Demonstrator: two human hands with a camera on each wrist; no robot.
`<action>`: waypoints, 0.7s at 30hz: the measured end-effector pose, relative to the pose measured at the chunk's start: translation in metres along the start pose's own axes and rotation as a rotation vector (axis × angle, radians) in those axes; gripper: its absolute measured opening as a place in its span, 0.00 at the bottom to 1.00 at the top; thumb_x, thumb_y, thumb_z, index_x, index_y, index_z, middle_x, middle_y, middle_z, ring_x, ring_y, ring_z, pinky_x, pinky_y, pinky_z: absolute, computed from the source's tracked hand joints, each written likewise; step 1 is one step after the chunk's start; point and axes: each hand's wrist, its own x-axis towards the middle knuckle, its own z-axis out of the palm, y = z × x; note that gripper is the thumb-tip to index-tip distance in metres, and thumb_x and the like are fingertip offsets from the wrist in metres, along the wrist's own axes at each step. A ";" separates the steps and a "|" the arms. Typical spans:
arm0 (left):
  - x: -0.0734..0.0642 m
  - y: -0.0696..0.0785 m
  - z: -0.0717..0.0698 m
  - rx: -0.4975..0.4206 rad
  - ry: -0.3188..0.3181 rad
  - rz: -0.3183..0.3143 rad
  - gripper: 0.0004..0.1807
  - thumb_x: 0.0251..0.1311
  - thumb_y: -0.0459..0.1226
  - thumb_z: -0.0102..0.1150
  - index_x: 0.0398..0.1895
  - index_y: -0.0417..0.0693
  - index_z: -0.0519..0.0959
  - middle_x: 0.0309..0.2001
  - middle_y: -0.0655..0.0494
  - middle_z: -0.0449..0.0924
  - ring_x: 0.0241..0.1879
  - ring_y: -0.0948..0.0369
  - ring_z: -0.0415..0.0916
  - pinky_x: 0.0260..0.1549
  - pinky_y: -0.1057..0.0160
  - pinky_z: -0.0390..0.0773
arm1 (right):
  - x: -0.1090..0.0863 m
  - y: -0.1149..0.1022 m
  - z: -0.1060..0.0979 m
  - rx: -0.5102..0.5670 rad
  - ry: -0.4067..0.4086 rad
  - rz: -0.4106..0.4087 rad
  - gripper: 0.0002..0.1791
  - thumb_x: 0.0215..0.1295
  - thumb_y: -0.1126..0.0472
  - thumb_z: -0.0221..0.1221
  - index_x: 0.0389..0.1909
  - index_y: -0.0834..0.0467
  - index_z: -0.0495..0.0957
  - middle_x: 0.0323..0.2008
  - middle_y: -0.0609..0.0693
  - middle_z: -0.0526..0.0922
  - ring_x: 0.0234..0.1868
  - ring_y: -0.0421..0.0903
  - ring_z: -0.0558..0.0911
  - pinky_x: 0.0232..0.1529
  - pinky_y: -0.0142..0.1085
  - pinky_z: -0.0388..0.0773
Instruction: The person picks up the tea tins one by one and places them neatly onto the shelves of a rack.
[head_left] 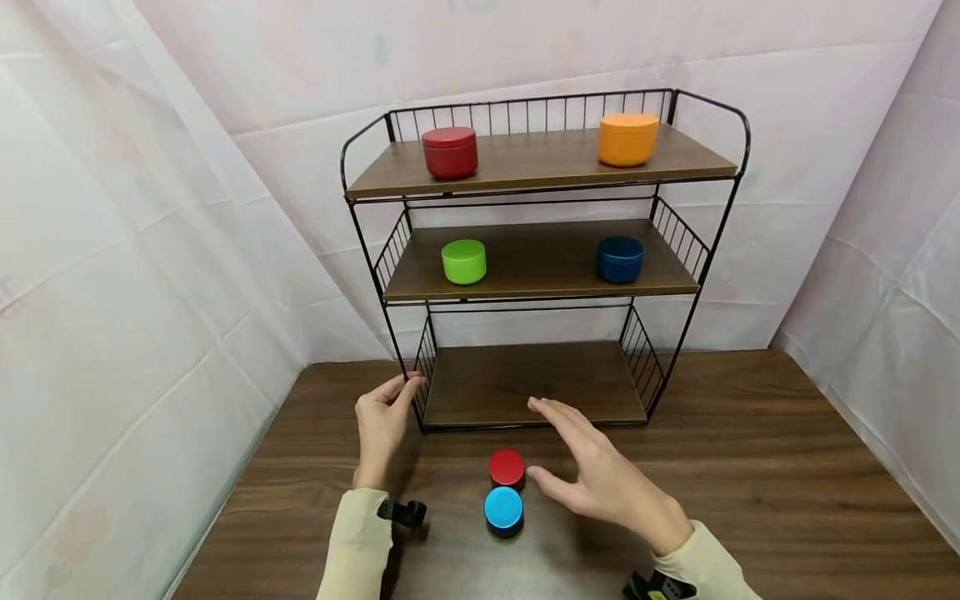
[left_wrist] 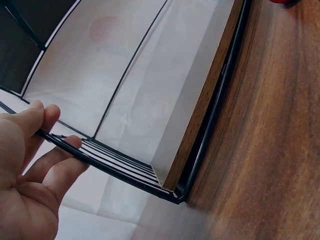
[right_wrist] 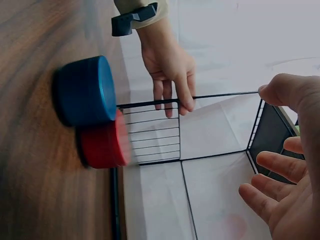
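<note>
A three-tier wire rack with wooden shelves [head_left: 532, 379] stands on the table. My left hand [head_left: 384, 421] pinches its black left front post [left_wrist: 115, 172] low down, thumb and fingers on either side of the bar. Just in front of the rack, a red round tin [head_left: 507, 468] and a light blue round tin [head_left: 503, 510] stand close together on the table. To their right my right hand [head_left: 600, 475] hovers with fingers extended and thumb spread, holding nothing. The right wrist view shows the blue tin [right_wrist: 85, 92] and red tin [right_wrist: 104, 142] apart from that hand.
The top shelf bears a dark red tin [head_left: 450, 153] and an orange tin [head_left: 627, 140]. On the middle shelf sit a green tin [head_left: 464, 262] and a dark blue tin [head_left: 619, 260]. White cloth [head_left: 150, 250] hangs behind and beside the wooden table [head_left: 750, 467].
</note>
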 end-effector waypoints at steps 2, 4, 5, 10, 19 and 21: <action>0.000 -0.001 -0.001 0.000 0.003 0.006 0.06 0.65 0.28 0.67 0.40 0.32 0.89 0.36 0.39 0.90 0.25 0.80 0.75 0.20 0.78 0.64 | -0.001 0.001 0.002 0.010 -0.017 0.006 0.47 0.64 0.54 0.71 0.80 0.50 0.57 0.74 0.52 0.69 0.74 0.50 0.69 0.66 0.53 0.75; 0.000 -0.001 -0.001 0.003 0.007 0.011 0.06 0.64 0.28 0.67 0.40 0.32 0.89 0.35 0.39 0.90 0.21 0.77 0.73 0.18 0.77 0.62 | -0.001 0.004 0.004 0.012 -0.021 0.002 0.47 0.65 0.54 0.71 0.81 0.51 0.57 0.74 0.53 0.69 0.74 0.51 0.70 0.66 0.53 0.75; 0.000 -0.002 -0.001 0.003 0.007 0.015 0.06 0.64 0.28 0.67 0.40 0.32 0.89 0.35 0.38 0.90 0.20 0.74 0.72 0.17 0.77 0.61 | -0.001 0.006 0.005 0.013 -0.021 -0.002 0.47 0.65 0.55 0.71 0.81 0.51 0.56 0.74 0.53 0.70 0.73 0.51 0.71 0.65 0.53 0.75; 0.000 -0.002 -0.002 0.008 0.007 0.004 0.06 0.64 0.29 0.68 0.40 0.33 0.89 0.35 0.39 0.90 0.17 0.64 0.71 0.16 0.75 0.60 | -0.002 0.015 0.009 0.027 -0.009 -0.012 0.48 0.64 0.57 0.71 0.80 0.53 0.57 0.73 0.55 0.71 0.71 0.53 0.73 0.64 0.53 0.77; 0.000 0.001 0.000 0.014 -0.002 0.006 0.05 0.64 0.29 0.68 0.39 0.35 0.89 0.35 0.39 0.90 0.19 0.74 0.68 0.17 0.76 0.61 | -0.005 0.024 0.015 0.110 -0.031 0.043 0.45 0.65 0.57 0.71 0.79 0.54 0.60 0.73 0.52 0.70 0.70 0.52 0.74 0.62 0.48 0.79; 0.000 -0.002 0.000 0.011 0.000 -0.008 0.05 0.64 0.28 0.67 0.39 0.34 0.89 0.36 0.39 0.90 0.20 0.75 0.71 0.18 0.77 0.61 | -0.004 0.025 0.016 0.125 -0.039 0.053 0.45 0.65 0.57 0.70 0.79 0.53 0.59 0.73 0.52 0.70 0.70 0.51 0.74 0.62 0.49 0.79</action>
